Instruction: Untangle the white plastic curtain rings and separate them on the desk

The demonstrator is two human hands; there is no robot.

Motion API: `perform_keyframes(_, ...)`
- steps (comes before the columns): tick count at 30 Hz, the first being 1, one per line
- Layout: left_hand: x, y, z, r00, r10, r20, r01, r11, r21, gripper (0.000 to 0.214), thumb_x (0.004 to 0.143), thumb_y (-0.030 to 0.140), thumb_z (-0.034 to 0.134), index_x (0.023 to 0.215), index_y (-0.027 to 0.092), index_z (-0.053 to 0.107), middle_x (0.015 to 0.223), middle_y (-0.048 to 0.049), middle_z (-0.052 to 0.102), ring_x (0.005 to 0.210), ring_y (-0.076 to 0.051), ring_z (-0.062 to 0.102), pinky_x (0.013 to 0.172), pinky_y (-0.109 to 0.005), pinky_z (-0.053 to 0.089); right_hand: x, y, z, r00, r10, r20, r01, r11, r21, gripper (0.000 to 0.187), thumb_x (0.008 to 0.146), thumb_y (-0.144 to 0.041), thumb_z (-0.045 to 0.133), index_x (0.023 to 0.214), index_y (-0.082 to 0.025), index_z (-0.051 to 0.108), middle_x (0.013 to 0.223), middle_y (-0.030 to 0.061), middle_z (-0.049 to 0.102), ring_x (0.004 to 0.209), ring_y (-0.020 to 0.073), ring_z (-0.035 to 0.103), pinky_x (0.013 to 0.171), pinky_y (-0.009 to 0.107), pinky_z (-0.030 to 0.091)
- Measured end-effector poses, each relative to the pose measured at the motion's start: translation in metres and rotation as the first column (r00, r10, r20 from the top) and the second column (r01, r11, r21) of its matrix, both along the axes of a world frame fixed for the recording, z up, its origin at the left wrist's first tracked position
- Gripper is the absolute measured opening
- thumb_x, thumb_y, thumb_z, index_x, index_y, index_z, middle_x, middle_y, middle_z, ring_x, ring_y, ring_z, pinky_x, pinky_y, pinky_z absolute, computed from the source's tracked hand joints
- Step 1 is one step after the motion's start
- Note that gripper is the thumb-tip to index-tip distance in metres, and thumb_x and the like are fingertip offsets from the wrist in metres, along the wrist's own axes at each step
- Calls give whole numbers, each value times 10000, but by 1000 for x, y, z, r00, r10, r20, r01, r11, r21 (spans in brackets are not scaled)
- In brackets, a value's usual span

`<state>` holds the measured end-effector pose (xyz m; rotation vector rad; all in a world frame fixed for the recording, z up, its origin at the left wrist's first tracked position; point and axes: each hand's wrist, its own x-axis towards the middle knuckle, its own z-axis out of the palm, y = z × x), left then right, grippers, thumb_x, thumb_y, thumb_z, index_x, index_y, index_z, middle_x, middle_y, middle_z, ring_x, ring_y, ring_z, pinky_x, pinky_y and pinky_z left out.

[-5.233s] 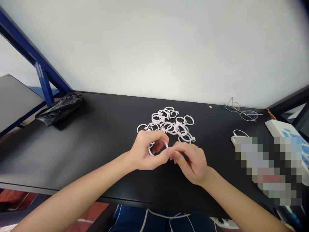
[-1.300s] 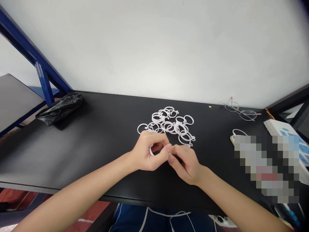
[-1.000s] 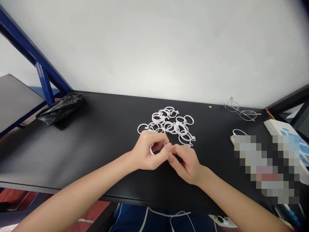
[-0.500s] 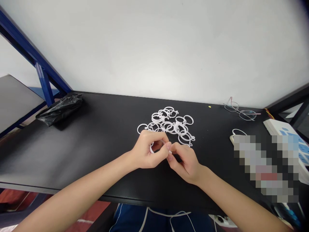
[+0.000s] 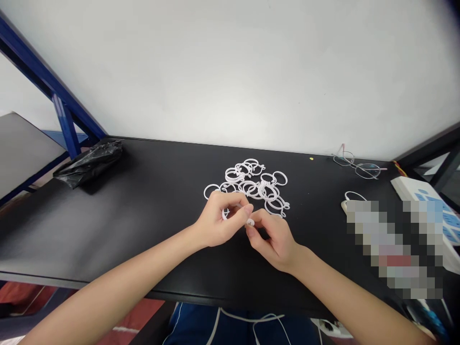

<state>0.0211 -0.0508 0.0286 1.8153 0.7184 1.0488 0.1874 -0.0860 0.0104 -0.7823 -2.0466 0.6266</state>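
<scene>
Above the middle of the black desk (image 5: 161, 206), the left hand (image 5: 224, 219) curls round a white ring (image 5: 225, 215), thumb and forefinger closed on it. The right hand (image 5: 275, 239) pinches the small white tip (image 5: 250, 222), thumb and index finger almost meeting. The hands face each other, forearms slanting in from both sides, just nearer than the pile of white rings (image 5: 268, 192).

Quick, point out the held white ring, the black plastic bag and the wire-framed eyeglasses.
Held thin white round ring (image 5: 250, 222): head view, on its small end piece.
Crumpled black plastic bag (image 5: 88, 164): head view, middle of its body.
Round wire-framed eyeglasses (image 5: 367, 171): head view, image-right lens.
</scene>
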Motion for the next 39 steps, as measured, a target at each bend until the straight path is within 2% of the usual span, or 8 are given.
perform_keyframes(6, 0, 2, 1, 996, -25, 86, 36, 991, -130, 355, 883, 337, 502, 582, 149, 507, 515, 36, 431, 464, -63, 330, 453, -207, 289, 1, -1, -2, 1000, -22, 9, 22, 1000, -14, 48, 943, -177, 455, 940, -212, 488, 605, -73, 511, 463, 68, 449, 472, 182, 379)
perform_keyframes(10, 1, 7, 0, 979, 10, 203, 56, 947, -317, 403, 875, 458, 522, 609, 156, 542, 468, 51, 415, 386, -54, 302, 442, -214, 361, 0, -1, -3, 1000, -15, 17, 15, 1000, -13, 61, 937, -169, 465, 896, -211, 484, 591, -76, 498, 448, 64, 428, 463, 182, 367)
perform_keyframes(13, 2, 12, 2, 934, 94, 346, 98, 862, -497, 492, 869, 602, 485, 631, 175, 534, 411, 85, 313, 335, -51, 253, 465, -232, 434, -1, -1, -2, 1000, -12, 29, 12, 1000, -16, 78, 939, -179, 465, 871, -207, 489, 591, -68, 500, 464, 69, 450, 481, 185, 379)
perform_keyframes(15, 2, 15, 4, 893, 169, 418, 130, 791, -597, 536, 867, 667, 445, 648, 183, 518, 425, 89, 297, 328, -46, 237, 460, -228, 439, -1, -1, -1, 999, -12, 41, 13, 1000, -24, 78, 942, -187, 459, 876, -205, 497, 592, -63, 510, 472, 74, 462, 490, 189, 388)
perform_keyframes(20, -4, 26, 1, 783, 360, 507, 202, 623, -756, 593, 860, 731, 388, 701, 177, 526, 444, 90, 283, 330, -43, 247, 424, -197, 404, 0, -1, -2, 999, -6, 53, 8, 999, -35, 74, 940, -168, 462, 889, -196, 507, 587, -67, 494, 473, 68, 451, 500, 185, 386)
perform_keyframes(23, -8, 31, -4, 723, 459, 517, 223, 553, -803, 597, 880, 718, 361, 724, 168, 532, 418, 95, 277, 313, -40, 240, 422, -187, 399, 0, -1, -3, 998, 2, 60, 1, 999, -49, 69, 939, -162, 465, 900, -193, 514, 591, -65, 495, 478, 68, 450, 503, 184, 388)
perform_keyframes(28, -8, 32, -6, 657, 556, 510, 237, 490, -839, 588, 934, 663, 292, 731, 161, 520, 398, 90, 294, 304, -39, 242, 424, -177, 390, -1, -1, -4, 998, 2, 70, 2, 999, -47, 76, 945, -181, 456, 925, -195, 528, 590, -59, 512, 482, 78, 461, 497, 195, 396)
perform_keyframes(39, -7, 34, -2, 585, 658, 474, 221, 433, -874, 548, 980, 591, 218, 727, 170, 460, 439, 89, 299, 314, -46, 261, 417, -183, 370, -2, -1, -2, 994, 28, 106, -20, 997, -75, 98, 945, -181, 448, 911, -192, 540, 584, -61, 476, 477, 76, 430, 491, 201, 376)
